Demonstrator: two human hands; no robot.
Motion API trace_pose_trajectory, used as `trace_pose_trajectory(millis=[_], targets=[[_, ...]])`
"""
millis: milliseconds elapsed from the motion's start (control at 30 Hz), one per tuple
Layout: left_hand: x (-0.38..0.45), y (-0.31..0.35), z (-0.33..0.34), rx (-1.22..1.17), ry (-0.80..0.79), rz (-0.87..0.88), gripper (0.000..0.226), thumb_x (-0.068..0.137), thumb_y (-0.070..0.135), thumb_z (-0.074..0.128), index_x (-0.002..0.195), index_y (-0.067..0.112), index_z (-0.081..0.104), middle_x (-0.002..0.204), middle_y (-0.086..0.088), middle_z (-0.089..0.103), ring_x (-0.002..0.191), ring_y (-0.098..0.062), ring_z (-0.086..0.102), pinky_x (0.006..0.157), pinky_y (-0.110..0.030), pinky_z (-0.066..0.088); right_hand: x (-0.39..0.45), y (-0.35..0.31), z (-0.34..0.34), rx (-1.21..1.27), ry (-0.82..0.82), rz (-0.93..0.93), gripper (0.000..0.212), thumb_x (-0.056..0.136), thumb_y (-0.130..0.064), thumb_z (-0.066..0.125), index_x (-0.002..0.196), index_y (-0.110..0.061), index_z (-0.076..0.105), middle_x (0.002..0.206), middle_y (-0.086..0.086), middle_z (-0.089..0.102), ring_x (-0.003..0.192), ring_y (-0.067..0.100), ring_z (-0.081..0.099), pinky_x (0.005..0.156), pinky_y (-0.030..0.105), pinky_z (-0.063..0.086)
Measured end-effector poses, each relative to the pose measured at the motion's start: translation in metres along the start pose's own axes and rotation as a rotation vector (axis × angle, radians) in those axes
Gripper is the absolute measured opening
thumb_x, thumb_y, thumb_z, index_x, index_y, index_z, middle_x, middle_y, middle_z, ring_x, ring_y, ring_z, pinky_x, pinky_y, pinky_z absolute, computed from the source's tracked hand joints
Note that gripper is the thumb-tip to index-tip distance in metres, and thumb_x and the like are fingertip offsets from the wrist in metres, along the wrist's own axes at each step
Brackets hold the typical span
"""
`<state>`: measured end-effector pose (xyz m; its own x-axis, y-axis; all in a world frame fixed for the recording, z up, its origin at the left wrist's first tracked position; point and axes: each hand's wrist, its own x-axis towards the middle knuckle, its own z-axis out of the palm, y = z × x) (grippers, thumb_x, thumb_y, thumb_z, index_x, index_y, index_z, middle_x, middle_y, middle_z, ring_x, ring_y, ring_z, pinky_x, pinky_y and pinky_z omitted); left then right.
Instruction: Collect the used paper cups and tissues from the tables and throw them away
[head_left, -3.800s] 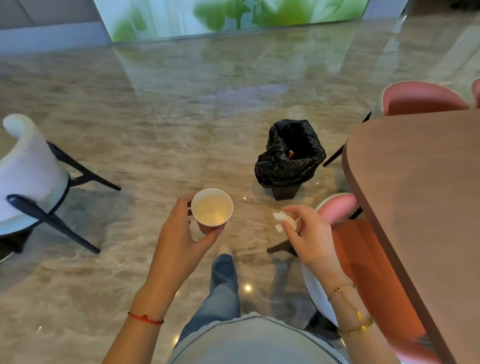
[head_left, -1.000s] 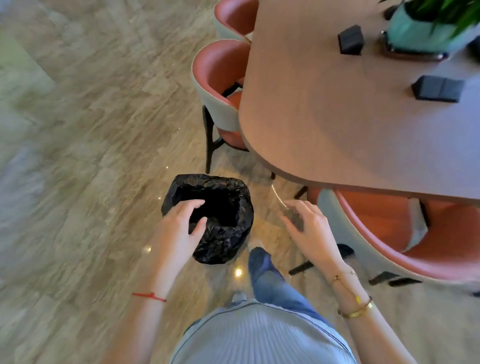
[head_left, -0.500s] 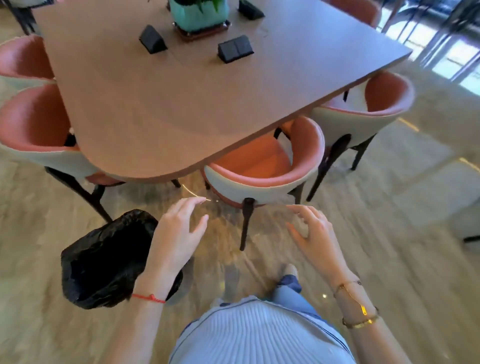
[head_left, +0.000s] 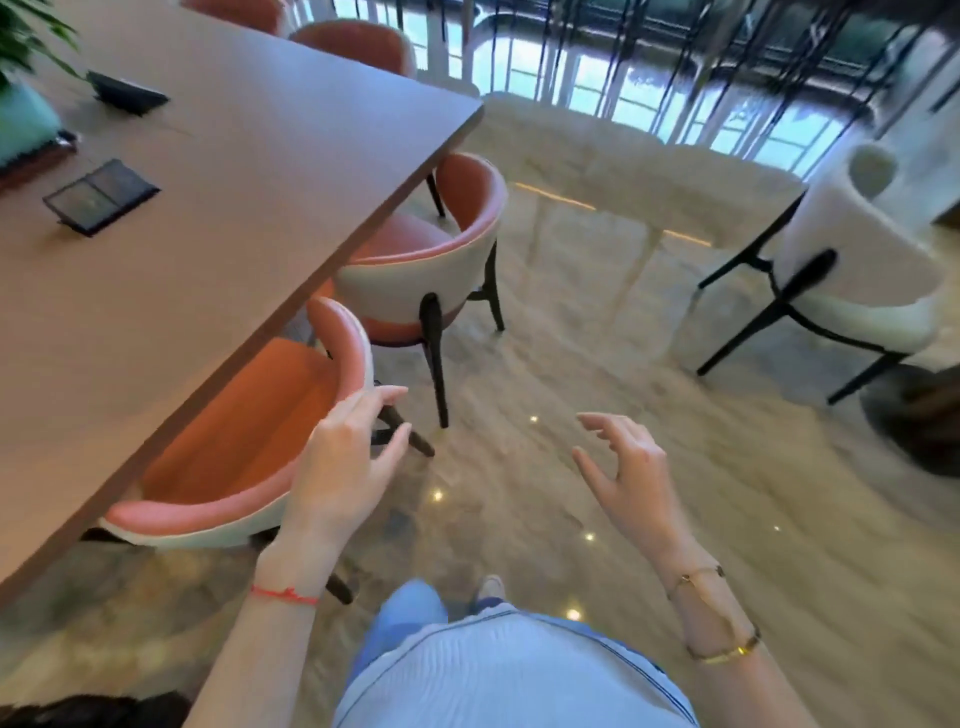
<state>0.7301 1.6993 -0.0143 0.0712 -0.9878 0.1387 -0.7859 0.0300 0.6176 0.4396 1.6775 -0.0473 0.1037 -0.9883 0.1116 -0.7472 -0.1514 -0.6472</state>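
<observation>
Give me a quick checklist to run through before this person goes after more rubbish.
1. Left hand free: ok, fingers relaxed, holding nothing.
2. Right hand free: ok, fingers loose, holding nothing.
3. Cups or tissues on the brown table: none on the part shown; the rest cannot tell.
4. Floor ahead free to walk: ok, between the pink chair and the white chair.
5. Black bin bag within reach: cannot tell, only its edge shows at the bottom left.
</observation>
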Motion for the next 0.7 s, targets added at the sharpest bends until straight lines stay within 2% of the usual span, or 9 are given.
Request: trace_pose_trajectory(millis=[167, 300, 400, 533, 600, 700], targets=[[0.075, 0.038, 0.043, -0.029, -0.092, 0.081, 0.037, 0.087, 0.015, 0.069, 0.123, 0.016, 0.062, 0.12, 0.004, 0.064, 0.112, -0.011, 0.058, 0.099, -0.021, 0.041, 0.041, 0.047, -0.031, 0.012, 0.099, 0.093, 0.032, 0.084, -0.015, 0.072, 0.114, -0.019, 0.064, 0.107, -0.005, 0.064, 0.099, 0.011, 0.057, 0.092, 0.027, 0.045], [0.144, 0.059, 0.078, -0.04, -0.151, 0.147, 0.037, 0.088, 0.016, 0.067, 0.124, 0.016, 0.062, 0.121, 0.004, 0.064, 0.114, -0.012, 0.058, 0.101, -0.031, 0.045, 0.083, 0.084, -0.042, 0.013, 0.147, 0.173, 0.032, 0.084, -0.016, 0.072, 0.116, -0.018, 0.064, 0.109, -0.005, 0.065, 0.103, 0.012, 0.058, 0.094, 0.028, 0.046], [0.203, 0.073, 0.108, -0.044, -0.184, 0.195, 0.037, 0.088, 0.017, 0.067, 0.124, 0.017, 0.061, 0.12, 0.004, 0.064, 0.115, -0.012, 0.058, 0.1, -0.033, 0.046, 0.125, 0.111, -0.047, 0.01, 0.192, 0.211, 0.032, 0.084, -0.017, 0.072, 0.115, -0.019, 0.063, 0.108, -0.007, 0.064, 0.102, 0.011, 0.057, 0.093, 0.025, 0.044], [0.293, 0.095, 0.142, -0.06, -0.211, 0.247, 0.036, 0.088, 0.019, 0.067, 0.124, 0.019, 0.06, 0.12, 0.008, 0.063, 0.113, -0.008, 0.058, 0.1, -0.028, 0.045, 0.201, 0.145, -0.062, 0.01, 0.261, 0.254, 0.032, 0.084, -0.016, 0.071, 0.115, -0.02, 0.063, 0.108, -0.009, 0.063, 0.102, 0.011, 0.057, 0.092, 0.025, 0.044], [0.342, 0.108, 0.155, -0.07, -0.209, 0.274, 0.036, 0.088, 0.018, 0.068, 0.123, 0.018, 0.061, 0.118, 0.007, 0.064, 0.113, -0.009, 0.059, 0.1, -0.03, 0.046, 0.248, 0.161, -0.073, -0.002, 0.297, 0.253, 0.032, 0.084, -0.017, 0.071, 0.114, -0.022, 0.063, 0.106, -0.011, 0.062, 0.1, 0.011, 0.057, 0.091, 0.024, 0.044], [0.421, 0.129, 0.174, -0.078, -0.2, 0.303, 0.036, 0.086, 0.014, 0.07, 0.12, 0.015, 0.062, 0.115, 0.004, 0.065, 0.109, -0.013, 0.061, 0.097, -0.026, 0.045, 0.323, 0.184, -0.093, 0.007, 0.337, 0.256, 0.032, 0.085, -0.019, 0.071, 0.116, -0.024, 0.062, 0.108, -0.012, 0.062, 0.102, 0.008, 0.055, 0.093, 0.024, 0.043]])
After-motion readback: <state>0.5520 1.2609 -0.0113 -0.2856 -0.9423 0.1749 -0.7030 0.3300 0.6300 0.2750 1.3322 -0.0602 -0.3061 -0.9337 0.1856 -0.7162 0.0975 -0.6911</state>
